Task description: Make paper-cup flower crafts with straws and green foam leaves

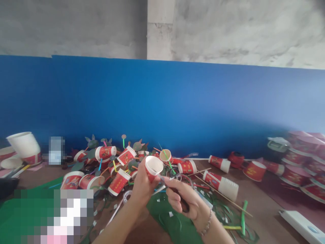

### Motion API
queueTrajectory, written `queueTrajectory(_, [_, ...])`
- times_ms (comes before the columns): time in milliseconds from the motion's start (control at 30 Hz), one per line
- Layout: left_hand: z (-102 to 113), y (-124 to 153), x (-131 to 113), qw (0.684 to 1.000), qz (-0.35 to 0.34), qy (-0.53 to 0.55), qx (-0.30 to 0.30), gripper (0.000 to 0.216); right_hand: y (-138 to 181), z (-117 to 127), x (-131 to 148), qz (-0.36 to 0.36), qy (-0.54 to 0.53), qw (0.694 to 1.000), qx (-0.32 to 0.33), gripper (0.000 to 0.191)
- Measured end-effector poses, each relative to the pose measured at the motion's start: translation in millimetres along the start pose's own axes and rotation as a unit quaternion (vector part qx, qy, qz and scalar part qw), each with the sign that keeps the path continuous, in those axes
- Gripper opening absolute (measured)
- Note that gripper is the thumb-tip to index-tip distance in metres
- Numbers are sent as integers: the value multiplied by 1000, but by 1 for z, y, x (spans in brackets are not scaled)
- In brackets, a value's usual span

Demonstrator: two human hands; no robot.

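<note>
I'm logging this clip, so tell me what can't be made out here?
Head view:
Blades of the scissors at the paper cup: too small, partly hidden by right hand and left hand.
Lower left, large pixelated patch: contents blurred.
By the wall, smaller pixelated patch: blurred.
Far right, stacked red bowls: cut off by edge.

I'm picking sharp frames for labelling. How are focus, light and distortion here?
Head view: the left hand and its paper cup are fairly sharp, likewise the right hand and scissors; the stacked cups at the right edge smear; the blue wall bows from lens distortion; light is soft, no glare; two patches are pixelated.
</note>
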State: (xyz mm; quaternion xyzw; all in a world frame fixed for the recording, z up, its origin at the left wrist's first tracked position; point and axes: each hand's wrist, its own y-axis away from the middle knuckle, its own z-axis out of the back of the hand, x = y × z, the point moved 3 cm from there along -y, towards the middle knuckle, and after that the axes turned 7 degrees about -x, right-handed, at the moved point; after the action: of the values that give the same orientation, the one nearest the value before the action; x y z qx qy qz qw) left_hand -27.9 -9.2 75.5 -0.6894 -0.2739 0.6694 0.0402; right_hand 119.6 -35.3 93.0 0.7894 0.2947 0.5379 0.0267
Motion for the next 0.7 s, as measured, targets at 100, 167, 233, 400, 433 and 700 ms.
queueTrajectory(100, [-5,0,-5,998,32,25,51,68,1,0,2,-21,-50,998,-12,23])
queueTrajectory(167, [-8,-1,-6,994,48,18,102,64,2,1,4,1,-48,999,-14,24])
queueTrajectory(233, [-9,-3,-4,991,61,4,121,57,4,2,6,20,-32,999,-14,25])
queueTrajectory(400, [-6,-6,3,995,38,-25,86,61,-2,8,1,-25,-72,997,20,41])
queueTrajectory(433, [-6,-6,4,996,26,-30,85,62,-4,10,-1,-57,-98,993,44,47])
queueTrajectory(700, [-1,-4,19,990,-102,-74,58,65,-4,6,-10,-160,-334,912,177,60])
